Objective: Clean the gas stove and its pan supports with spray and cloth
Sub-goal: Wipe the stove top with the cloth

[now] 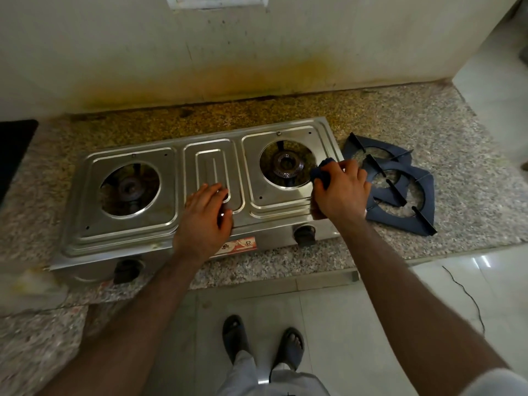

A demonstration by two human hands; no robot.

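With both pan supports (400,187) already lifted off and stacked on the desk (457,132) beside the stove (211,178), the right hand (341,190) gripped a dark cloth (321,172) at the right burner's (285,165) edge while the left hand (204,218) lay open, steadying the middle panel (no spray bottle visible), so wiping seemed midway, supports apparently still uncleaned.

Steel two-burner stove (160,195) lies bare; dark pan supports (400,181) stacked right; cloth (321,172) seemingly blue.
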